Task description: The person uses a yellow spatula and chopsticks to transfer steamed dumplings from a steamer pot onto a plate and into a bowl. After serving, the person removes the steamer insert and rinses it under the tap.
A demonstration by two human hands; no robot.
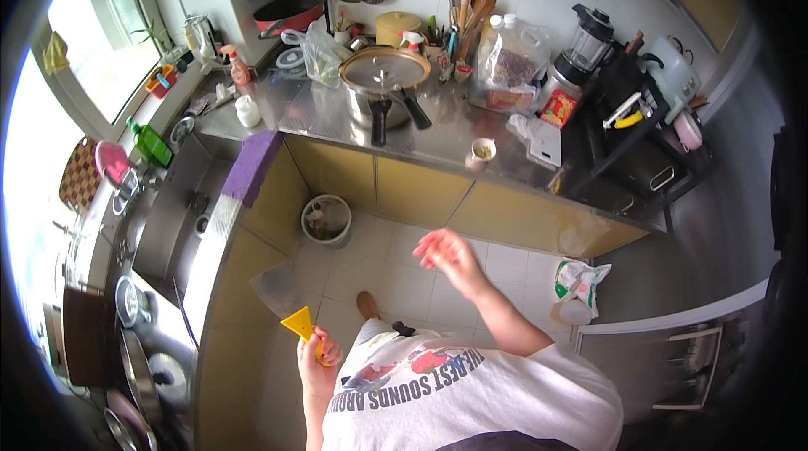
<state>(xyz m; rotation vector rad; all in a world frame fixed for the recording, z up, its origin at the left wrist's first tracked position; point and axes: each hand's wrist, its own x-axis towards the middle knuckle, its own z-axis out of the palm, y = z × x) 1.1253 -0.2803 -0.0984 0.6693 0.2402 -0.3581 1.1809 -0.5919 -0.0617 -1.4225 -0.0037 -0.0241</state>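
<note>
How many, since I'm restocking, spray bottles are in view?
2: an orange spray bottle near the window and a red and white one behind the lidded pot. Others may be hidden.

Lidded steel pot (381, 83) on a metal counter (454, 133), purple cloth (251, 167) beside a sink (164, 228), green bottle (151, 145), black-lidded blender (587, 45)

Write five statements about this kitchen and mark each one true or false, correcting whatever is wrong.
1. The left hand holds a yellow tool. True.
2. The right hand is gripping a spray bottle. False: the right hand holds nothing that shows.
3. A purple cloth lies beside the sink. True.
4. The pot stands uncovered. False: a lid with a see-through top sits on the pot.
5. The bucket is up on the counter. False: the bucket stands on the floor.
</note>
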